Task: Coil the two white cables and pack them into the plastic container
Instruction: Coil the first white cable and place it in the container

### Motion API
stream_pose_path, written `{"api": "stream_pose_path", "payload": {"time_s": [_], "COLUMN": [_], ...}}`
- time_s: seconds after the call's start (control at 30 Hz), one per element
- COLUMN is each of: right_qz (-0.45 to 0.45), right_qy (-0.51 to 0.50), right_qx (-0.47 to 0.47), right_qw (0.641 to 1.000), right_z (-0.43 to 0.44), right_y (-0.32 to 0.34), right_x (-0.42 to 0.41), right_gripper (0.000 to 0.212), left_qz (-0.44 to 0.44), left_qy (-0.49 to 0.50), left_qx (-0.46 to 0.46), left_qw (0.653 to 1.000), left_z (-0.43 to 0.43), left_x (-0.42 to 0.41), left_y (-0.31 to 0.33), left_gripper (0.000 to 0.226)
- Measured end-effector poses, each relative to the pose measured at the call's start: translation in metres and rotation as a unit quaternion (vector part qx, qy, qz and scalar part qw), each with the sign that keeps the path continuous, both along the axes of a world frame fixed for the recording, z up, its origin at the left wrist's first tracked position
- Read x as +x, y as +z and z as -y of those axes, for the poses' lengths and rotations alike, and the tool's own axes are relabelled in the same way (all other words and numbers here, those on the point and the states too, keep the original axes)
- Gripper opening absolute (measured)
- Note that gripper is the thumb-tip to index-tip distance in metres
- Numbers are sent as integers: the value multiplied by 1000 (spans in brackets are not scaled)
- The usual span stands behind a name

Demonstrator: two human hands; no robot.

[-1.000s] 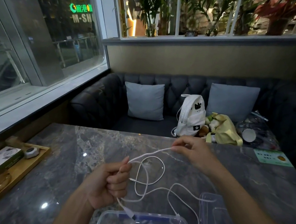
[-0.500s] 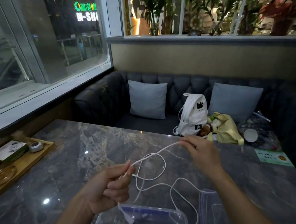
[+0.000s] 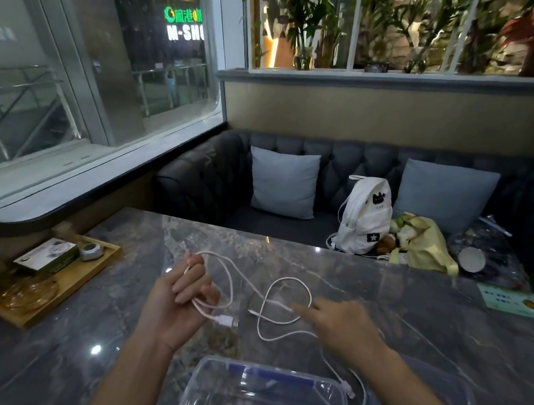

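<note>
White cable [image 3: 216, 265] loops out of my left hand [image 3: 177, 302], whose fingers [image 3: 190, 280] are curled shut around it, the strand arcing up over my knuckles and coming back under my palm so that its USB plug [image 3: 228, 320] sticks out to the right, just off the marble table [image 3: 383, 285]. My right hand [image 3: 341, 327] reaches across with the fingers loosely spread and pointing left, palm down, lying over the slack cable [image 3: 286, 306] that sprawls in open loops on the tabletop; I cannot tell whether the fingertips pinch the strand or only touch it. From under that hand the cable trails toward me, and a small connector [image 3: 349, 390] lies just beside the far right corner of the clear plastic container [image 3: 266, 402], which sits open at the near edge of the table between my forearms, with no cable inside. To the container's right lies its clear lid [image 3: 457, 394], partly hidden by my right arm. A wooden tray [image 3: 54, 286] sits on the left side of the table, well apart from the cables
</note>
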State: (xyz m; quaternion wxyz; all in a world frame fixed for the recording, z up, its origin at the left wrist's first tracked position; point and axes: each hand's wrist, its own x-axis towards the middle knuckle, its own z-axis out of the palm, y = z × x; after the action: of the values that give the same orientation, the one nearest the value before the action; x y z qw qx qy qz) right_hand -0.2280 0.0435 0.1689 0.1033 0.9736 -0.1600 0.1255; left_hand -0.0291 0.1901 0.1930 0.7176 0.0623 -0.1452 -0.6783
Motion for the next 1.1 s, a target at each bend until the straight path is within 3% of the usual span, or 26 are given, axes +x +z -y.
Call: {"api": "stream_pose_path", "payload": {"time_s": [0.07, 0.17, 0.3, 0.5, 0.8, 0.93, 1.03, 1.1], "right_qz": [-74, -121, -127, 6, 117, 159, 204, 212], "right_qy": [23, 65, 138, 185, 135, 104, 103, 109], "right_qx": [-30, -3, 109, 216, 263, 284, 301, 297], "right_qw": [997, 990, 976, 959, 948, 940, 926, 925], "right_z": [-10, -23, -30, -38, -41, -33, -22, -20], "right_y": [5, 12, 27, 56, 49, 45, 47, 49], "right_x": [5, 8, 8, -3, -12, -17, -23, -25], "right_gripper": [25, 13, 22, 23, 20, 19, 5, 9], "left_qz": [92, 198, 271, 362, 521, 512, 456, 420], "left_qy": [136, 230, 198, 127, 108, 92, 58, 35], "left_qx": [125, 175, 199, 215, 192, 192, 188, 179], "left_qw": [978, 936, 921, 898, 824, 832, 868, 889], "left_z": [6, 13, 13, 14, 17, 17, 14, 12], "left_x": [-3, -9, -18, -47, -97, -103, -103, -103], "left_y": [-2, -7, -8, -11, -20, -21, -22, -22], "left_gripper": [35, 39, 36, 36, 37, 38, 39, 41]}}
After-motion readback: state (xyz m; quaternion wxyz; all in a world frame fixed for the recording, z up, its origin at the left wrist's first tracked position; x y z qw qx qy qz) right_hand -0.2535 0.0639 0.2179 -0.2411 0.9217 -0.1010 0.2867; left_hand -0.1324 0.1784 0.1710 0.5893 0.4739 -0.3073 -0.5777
